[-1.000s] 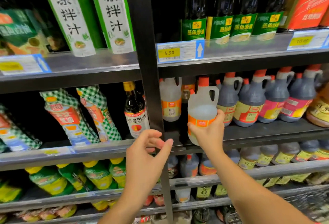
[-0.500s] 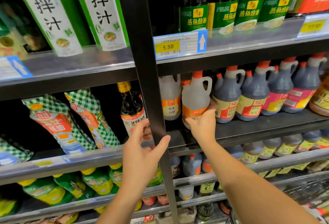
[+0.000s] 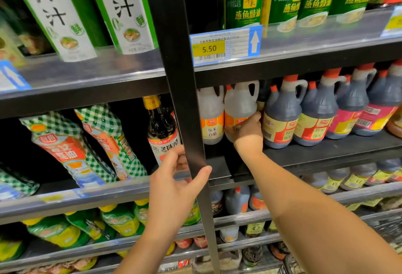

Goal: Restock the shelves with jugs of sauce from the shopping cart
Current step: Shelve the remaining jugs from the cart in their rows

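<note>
The right hand (image 3: 247,131) grips the clear jug (image 3: 239,108) on the middle shelf (image 3: 326,154), just right of the black upright post (image 3: 191,121); the left hand (image 3: 176,182) clasps that post.

Mid frame, right of the post (image 3: 185,91), a jug (image 3: 239,104) sits on the shelf (image 3: 326,154) between a second jug (image 3: 210,110), left, and a row of jugs (image 3: 315,112), right.

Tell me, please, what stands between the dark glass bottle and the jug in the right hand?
The black shelf post and another clear jug, in the head view.
</note>
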